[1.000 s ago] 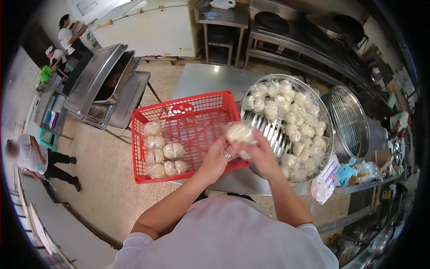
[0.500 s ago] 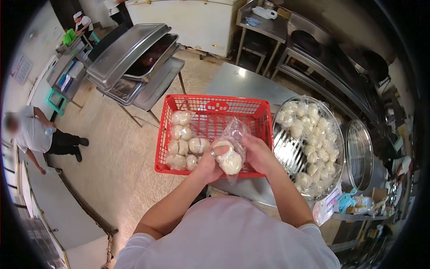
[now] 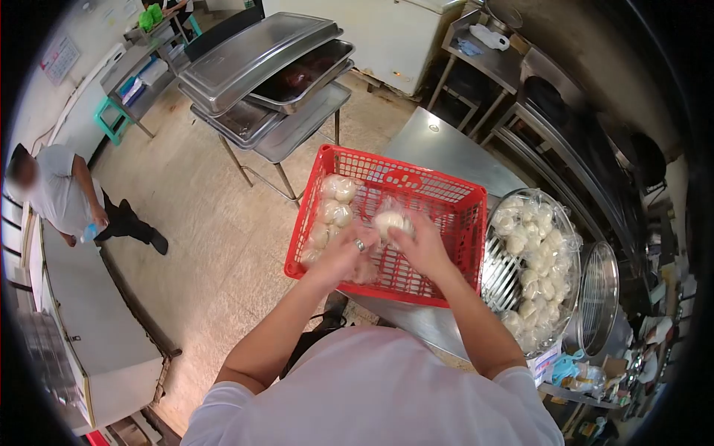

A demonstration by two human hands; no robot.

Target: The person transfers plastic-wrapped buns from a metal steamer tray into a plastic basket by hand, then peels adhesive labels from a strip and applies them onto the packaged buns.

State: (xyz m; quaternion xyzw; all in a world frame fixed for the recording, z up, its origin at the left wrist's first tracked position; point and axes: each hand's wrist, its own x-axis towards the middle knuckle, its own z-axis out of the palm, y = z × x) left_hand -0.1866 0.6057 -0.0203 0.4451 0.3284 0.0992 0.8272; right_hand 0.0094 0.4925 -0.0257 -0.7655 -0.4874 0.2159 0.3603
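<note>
Over the red plastic basket [image 3: 303,245], my right hand [image 3: 422,244] is closed around a white bun in a clear plastic bag [image 3: 393,221]. My left hand [image 3: 343,254], wearing a ring, meets the bag's left side with curled fingers; motion blurs its fingertips. Bagged white buns [image 3: 335,214] line the basket's left side, and another blurred pack shows beneath my left hand. To the right, a round metal rack tray [image 3: 502,276] carries many more bagged buns [image 3: 547,260].
The basket and tray rest on a steel table [image 3: 431,145]. A second round tray [image 3: 599,297] is at the far right. Lidded metal pans [image 3: 260,59] stand on a table ahead. On the left, a person [image 3: 67,186] holds a bottle beside a white chest [image 3: 97,312].
My view has turned, so the basket appears farther right. The bagged buns have shifted into my right hand's grasp, with my left hand now at their left side. The person at left has moved.
</note>
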